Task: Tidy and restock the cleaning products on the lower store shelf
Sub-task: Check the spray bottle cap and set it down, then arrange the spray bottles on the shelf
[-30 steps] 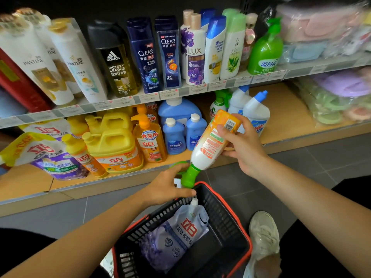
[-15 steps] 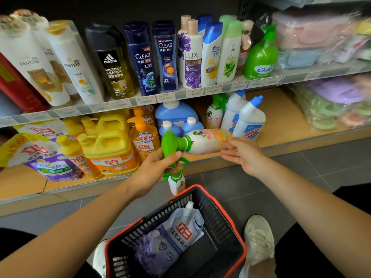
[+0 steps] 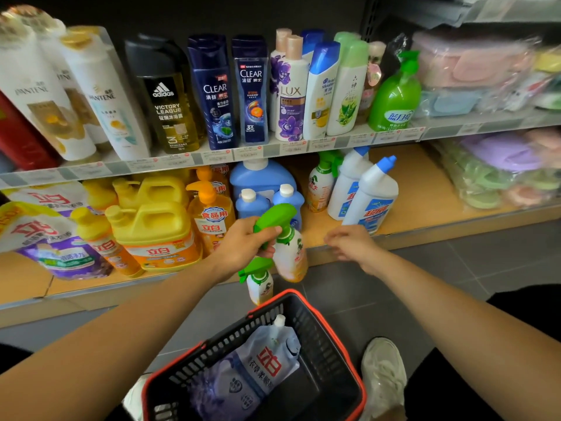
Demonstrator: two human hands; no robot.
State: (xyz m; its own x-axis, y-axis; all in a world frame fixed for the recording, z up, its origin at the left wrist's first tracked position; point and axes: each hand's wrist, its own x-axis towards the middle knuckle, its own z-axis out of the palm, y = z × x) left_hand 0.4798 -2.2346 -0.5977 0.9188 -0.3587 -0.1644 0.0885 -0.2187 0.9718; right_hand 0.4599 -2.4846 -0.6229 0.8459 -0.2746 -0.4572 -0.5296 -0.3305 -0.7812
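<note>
Gripping spray bottle (image 3: 290, 253) now upright, left hand (image 3: 243, 242) alone; right hand (image 3: 349, 244) released.

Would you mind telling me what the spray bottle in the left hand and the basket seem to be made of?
Spray bottle: looks like glossy plastic, a white-to-orange body with a green trigger head showing soft highlights. Basket: seemingly rigid moulded plastic, matt black lattice walls with an orange-red rim.

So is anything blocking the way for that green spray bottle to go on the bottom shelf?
Nothing visible blocks it. The spray bottle, in the left hand, hangs just before the lower shelf. The bare patch in front of the shelved sprayer looks free, between the small blue bottles and the white bottles.
</note>
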